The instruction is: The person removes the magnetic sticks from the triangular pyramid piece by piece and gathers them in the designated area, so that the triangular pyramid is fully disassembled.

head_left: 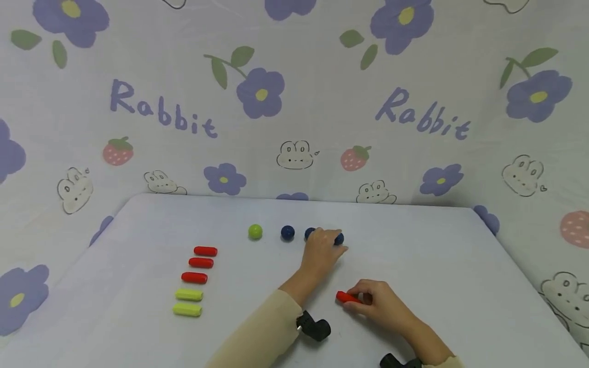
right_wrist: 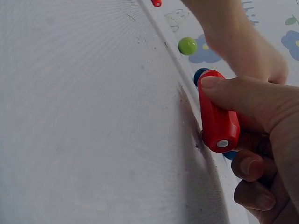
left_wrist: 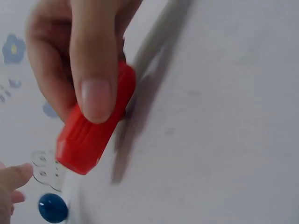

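My left hand (head_left: 320,249) reaches over the row of balls, its thumb and index finger spread to either side of a dark blue ball (head_left: 339,239). That ball (left_wrist: 53,207) stands apart from the fingertip in the left wrist view. Another dark blue ball (head_left: 310,233) is partly hidden behind the hand. My right hand (head_left: 379,304) pinches a short red toy stick (head_left: 346,297) between thumb and fingers, low over the front of the table. A silver disc shows in the end of this stick (right_wrist: 218,114) in the right wrist view.
Left of my left hand stand a dark blue ball (head_left: 287,233) and a green ball (head_left: 255,231). A column of several sticks lies farther left, red ones (head_left: 201,262) above two yellow-green ones (head_left: 188,295). The white table (head_left: 460,286) ends at a patterned cloth backdrop (head_left: 317,102).
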`<action>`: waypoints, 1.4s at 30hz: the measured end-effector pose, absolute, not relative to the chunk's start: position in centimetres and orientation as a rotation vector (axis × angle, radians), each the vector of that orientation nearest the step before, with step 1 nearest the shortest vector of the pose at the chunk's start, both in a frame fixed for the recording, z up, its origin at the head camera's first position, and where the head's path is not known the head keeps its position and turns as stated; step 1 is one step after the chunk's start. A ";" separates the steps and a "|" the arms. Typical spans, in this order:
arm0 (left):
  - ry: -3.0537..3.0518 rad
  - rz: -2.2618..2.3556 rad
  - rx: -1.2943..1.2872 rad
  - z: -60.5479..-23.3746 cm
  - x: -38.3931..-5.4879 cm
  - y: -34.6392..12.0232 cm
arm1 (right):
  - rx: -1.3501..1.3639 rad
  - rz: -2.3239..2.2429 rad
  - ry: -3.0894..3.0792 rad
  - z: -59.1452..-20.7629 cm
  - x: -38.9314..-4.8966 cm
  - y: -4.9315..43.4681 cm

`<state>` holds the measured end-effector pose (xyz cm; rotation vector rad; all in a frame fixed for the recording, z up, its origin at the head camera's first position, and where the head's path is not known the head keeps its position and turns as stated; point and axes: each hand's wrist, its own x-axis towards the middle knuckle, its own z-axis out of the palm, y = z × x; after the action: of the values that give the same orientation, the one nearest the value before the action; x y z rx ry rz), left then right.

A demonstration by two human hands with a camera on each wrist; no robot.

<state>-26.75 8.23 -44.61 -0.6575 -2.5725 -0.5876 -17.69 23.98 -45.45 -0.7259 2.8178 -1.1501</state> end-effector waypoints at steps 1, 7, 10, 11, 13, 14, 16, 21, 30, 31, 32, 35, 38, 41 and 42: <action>-2.563 -0.589 -0.723 -44.4 -26.2 7.8 | -0.718 -1.141 2.824 -45.4 -17.7 24.0; -2.617 -0.620 -1.139 -43.7 -22.4 4.9 | -0.805 -1.155 2.853 -45.4 -17.6 23.8; -2.663 -0.707 -1.284 -43.8 -21.0 3.8 | -0.862 -1.187 2.842 -45.4 -17.6 23.5; -2.680 -0.742 -1.311 -43.9 -20.6 3.4 | -0.879 -1.196 2.837 -45.4 -17.6 23.4; -2.693 -0.808 -1.335 -44.0 -20.0 2.9 | -0.887 -1.208 2.821 -45.3 -17.5 23.2; -2.708 -0.833 -1.328 -44.1 -19.7 2.7 | -0.889 -1.215 2.809 -45.2 -17.4 23.1; -2.726 -0.875 -1.308 -44.2 -19.2 2.2 | -0.898 -1.218 2.793 -45.1 -17.2 22.8; -2.778 -0.858 -1.251 -44.0 -18.1 1.2 | -0.953 -1.212 2.750 -44.9 -16.9 22.1; -2.801 -0.856 -1.242 -43.9 -17.1 -0.8 | -0.966 -1.233 2.590 -44.5 -16.5 21.1; -2.810 -0.872 -1.221 -43.9 -17.0 -1.2 | -0.950 -1.226 2.580 -44.5 -16.5 21.0; -2.831 -0.896 -1.187 -43.9 -16.8 -1.7 | -0.942 -1.217 2.577 -44.5 -16.5 21.0; -2.873 -0.972 -1.072 -43.6 -16.3 -3.5 | -0.907 -1.187 2.576 -44.7 -16.6 21.1; -2.892 -1.045 -0.990 -43.3 -15.6 -5.8 | -0.897 -1.158 2.594 -45.0 -16.7 21.4; -2.867 -1.104 -0.991 -43.1 -15.0 -8.5 | -0.926 -1.179 2.631 -45.6 -16.8 21.7; -2.857 -1.126 -0.996 -43.0 -14.8 -9.4 | -0.927 -1.202 2.643 -45.8 -16.9 21.8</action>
<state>-14.82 -9.44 -43.01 -0.9958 -2.8571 -1.1260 -16.89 21.81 -45.78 -0.9271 2.6427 -1.2024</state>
